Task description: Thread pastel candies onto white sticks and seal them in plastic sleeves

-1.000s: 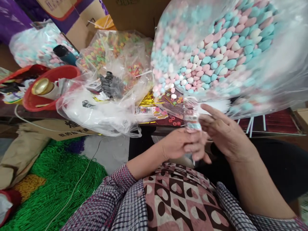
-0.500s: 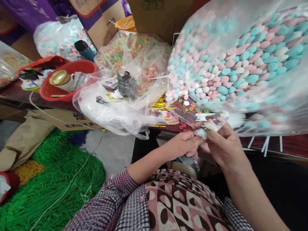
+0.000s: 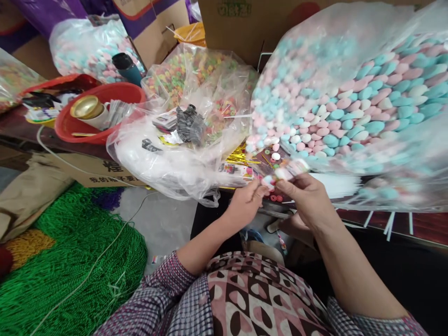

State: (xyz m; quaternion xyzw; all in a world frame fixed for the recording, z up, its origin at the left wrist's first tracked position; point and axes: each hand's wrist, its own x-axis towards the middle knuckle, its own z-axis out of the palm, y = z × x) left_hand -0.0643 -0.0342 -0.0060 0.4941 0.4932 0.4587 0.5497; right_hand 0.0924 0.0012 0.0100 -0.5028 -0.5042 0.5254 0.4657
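My left hand (image 3: pixel 247 201) and my right hand (image 3: pixel 305 198) meet at the table's near edge, both pinching a small clear packet of pink, white and blue candies (image 3: pixel 287 171). The right hand holds the packet's body; the left fingertips grip its lower left end. Just above them leans a big clear bag of pastel candies (image 3: pixel 350 98). Loose ring candies (image 3: pixel 271 154) lie on the dark table by the packet.
A crumpled clear bag (image 3: pixel 168 158) and a bag of colourful ring candies (image 3: pixel 196 79) sit left of my hands. A red basin (image 3: pixel 101 116) holds a gold-lidded jar. White sticks (image 3: pixel 336 184) lie to the right. Green beaded strands (image 3: pixel 70 261) pile on the floor. Cardboard boxes stand behind.
The packet went from upright in my left hand to lying sideways, held by both hands. Both hands rose toward the table edge.
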